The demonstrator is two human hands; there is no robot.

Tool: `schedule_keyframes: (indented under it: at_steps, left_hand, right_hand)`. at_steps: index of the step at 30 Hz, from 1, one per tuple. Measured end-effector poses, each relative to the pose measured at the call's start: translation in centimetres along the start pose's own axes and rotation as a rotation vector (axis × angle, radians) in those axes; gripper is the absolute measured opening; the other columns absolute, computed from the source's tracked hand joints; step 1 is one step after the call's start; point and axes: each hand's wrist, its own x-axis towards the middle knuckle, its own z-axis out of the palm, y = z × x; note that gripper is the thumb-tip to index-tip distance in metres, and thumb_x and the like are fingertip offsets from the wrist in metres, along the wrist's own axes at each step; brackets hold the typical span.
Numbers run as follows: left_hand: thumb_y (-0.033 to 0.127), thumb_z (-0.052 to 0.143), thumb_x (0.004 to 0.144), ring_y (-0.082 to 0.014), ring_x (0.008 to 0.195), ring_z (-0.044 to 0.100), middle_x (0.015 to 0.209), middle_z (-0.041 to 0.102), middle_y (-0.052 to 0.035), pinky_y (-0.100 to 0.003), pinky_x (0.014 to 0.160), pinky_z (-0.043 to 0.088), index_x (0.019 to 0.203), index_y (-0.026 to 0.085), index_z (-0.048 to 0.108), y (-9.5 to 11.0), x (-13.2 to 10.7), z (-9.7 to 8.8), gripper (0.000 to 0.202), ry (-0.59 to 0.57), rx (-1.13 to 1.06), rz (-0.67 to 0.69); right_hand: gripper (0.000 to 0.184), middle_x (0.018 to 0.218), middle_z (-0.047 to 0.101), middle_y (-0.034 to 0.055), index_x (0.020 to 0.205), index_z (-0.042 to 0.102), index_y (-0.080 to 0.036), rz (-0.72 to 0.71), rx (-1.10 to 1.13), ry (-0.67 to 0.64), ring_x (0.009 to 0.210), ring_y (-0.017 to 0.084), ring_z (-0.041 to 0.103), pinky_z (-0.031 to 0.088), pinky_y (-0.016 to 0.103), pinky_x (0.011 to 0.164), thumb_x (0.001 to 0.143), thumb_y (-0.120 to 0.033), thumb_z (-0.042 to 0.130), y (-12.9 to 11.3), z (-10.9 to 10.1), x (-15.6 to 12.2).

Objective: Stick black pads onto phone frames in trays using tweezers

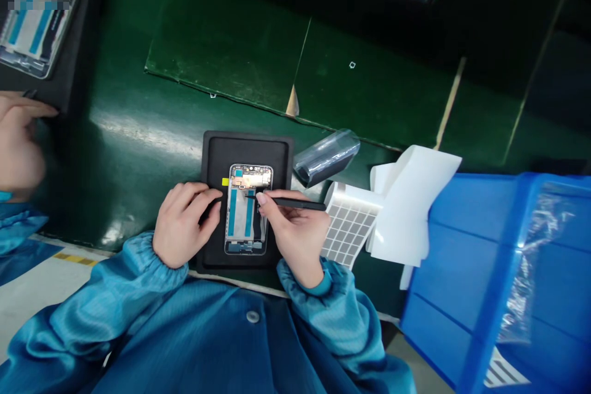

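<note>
A phone mid-frame with a metal rim (pixel 248 209) lies face up on a black rubber tray (pixel 247 143), its upper part showing copper-coloured parts and its middle blue strips. My left hand (pixel 187 223) rests at the frame's left edge, its fingertips beside a small yellow tag (pixel 225 181) and holding nothing. My right hand (pixel 295 228) pinches a slim black tool (pixel 295 203), possibly tweezers, with its tip over the frame's upper middle. The tool's tip is hidden behind my fingers. A sheet of grey die-cut labels (pixel 349 225) lies just right of my right hand.
White backing paper (pixel 406 203) curls beside the labels, and a clear plastic sleeve (pixel 326 157) lies behind them. A blue plastic bin (pixel 480 277) stands at the right. At far left, a co-worker's hand (pixel 18 141) is next to another tray (pixel 46 31) holding a phone frame.
</note>
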Motion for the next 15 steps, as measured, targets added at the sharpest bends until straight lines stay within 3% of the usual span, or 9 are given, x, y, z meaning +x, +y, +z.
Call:
schedule_keyframes:
  at_steps: [9,15]
  left_hand:
    - [0.019,0.062,0.091,-0.0214,0.086,0.059,0.099,0.066,-0.0088,-0.036,0.076,0.049,0.105,0.017,0.069,0.8,0.1,-0.3,0.016,0.012,0.056,0.062]
    - [0.022,0.064,0.090,-0.0233,0.087,0.054,0.104,0.066,-0.0094,-0.036,0.071,0.042,0.120,0.020,0.068,1.6,0.2,-0.1,0.030,-0.053,0.171,0.178]
  right_hand:
    - [0.012,0.074,0.076,0.0013,0.082,0.077,-0.021,0.005,-0.031,0.007,0.063,0.019,0.074,0.065,0.030,0.062,0.080,-0.032,0.081,0.0,0.1,0.0]
    - [0.010,0.077,0.077,0.0011,0.084,0.077,-0.022,-0.008,-0.025,0.001,0.064,0.018,0.074,0.065,0.029,0.064,0.081,-0.031,0.081,0.4,0.2,-0.1]
